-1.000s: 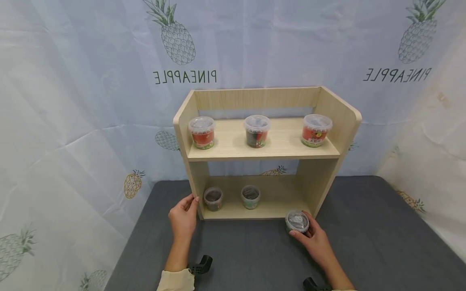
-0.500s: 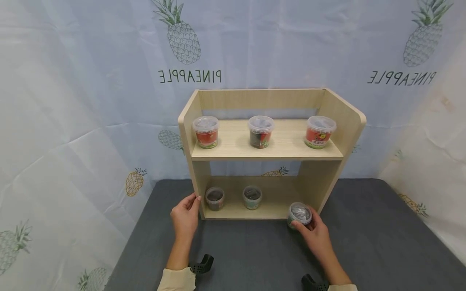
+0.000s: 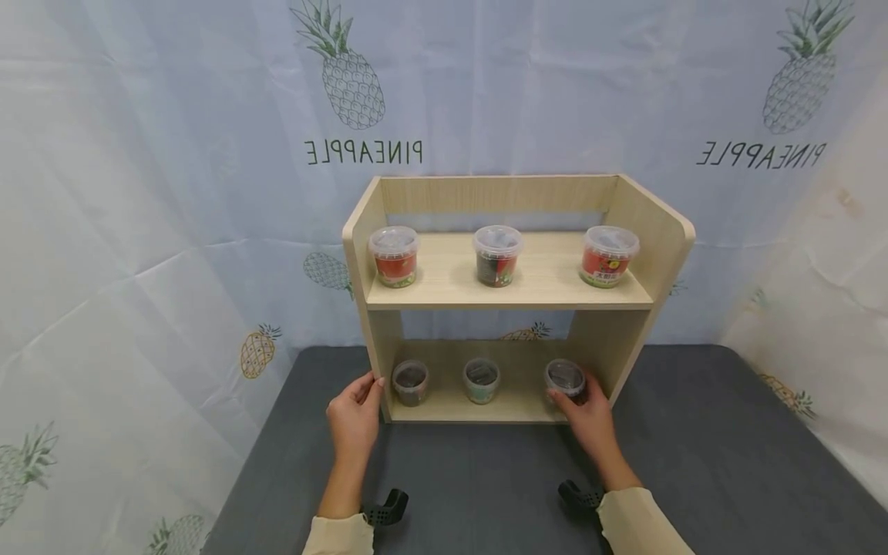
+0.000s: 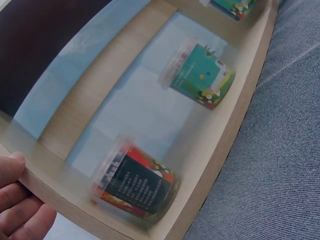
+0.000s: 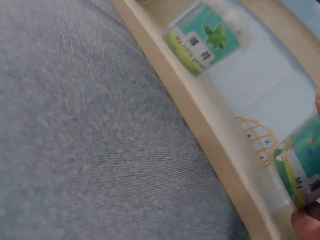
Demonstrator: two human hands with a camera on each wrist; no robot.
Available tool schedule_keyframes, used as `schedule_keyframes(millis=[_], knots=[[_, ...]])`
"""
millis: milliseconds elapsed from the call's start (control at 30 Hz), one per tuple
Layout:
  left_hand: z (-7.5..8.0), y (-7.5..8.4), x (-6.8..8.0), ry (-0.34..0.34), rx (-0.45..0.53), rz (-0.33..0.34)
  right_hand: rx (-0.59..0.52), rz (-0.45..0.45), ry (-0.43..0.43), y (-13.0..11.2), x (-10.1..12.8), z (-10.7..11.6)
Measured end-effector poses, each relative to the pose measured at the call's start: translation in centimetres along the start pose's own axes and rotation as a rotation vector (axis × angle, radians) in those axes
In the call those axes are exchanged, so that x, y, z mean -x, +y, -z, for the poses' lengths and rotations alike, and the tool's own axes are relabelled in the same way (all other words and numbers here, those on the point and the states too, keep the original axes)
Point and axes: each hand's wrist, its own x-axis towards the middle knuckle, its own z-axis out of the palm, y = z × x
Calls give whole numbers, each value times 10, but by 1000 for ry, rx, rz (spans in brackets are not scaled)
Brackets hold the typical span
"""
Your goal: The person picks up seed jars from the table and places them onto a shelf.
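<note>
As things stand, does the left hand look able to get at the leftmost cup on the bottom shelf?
Probably yes. The left hand grips the shelf's left side panel, right beside that cup. The shelf front is open, and nothing stands between hand and cup but the panel's edge.

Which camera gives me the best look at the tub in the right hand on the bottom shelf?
The head view: it shows the whole clear-lidded tub on the lower shelf, with the right hand holding it. The right wrist view catches only its green label at the frame edge, blurred. The left wrist view shows other tubs, not this one.
</note>
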Motion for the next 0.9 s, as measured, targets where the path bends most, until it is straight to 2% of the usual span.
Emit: schedule_keyframes(millis=[233,400,567,900], knots=[[-1,1,-1,-12,1,-1,41,-35,53,9,-6,-7],[-1,2,-2,-14,5,-9,69,-8,96,10,-8,-9],[0,0,-2,-12,6,-11,70,6,160,10,-9,-11],[-1,-1,-2,-3,-4,-18,12,-34,247,9,-6,-16]])
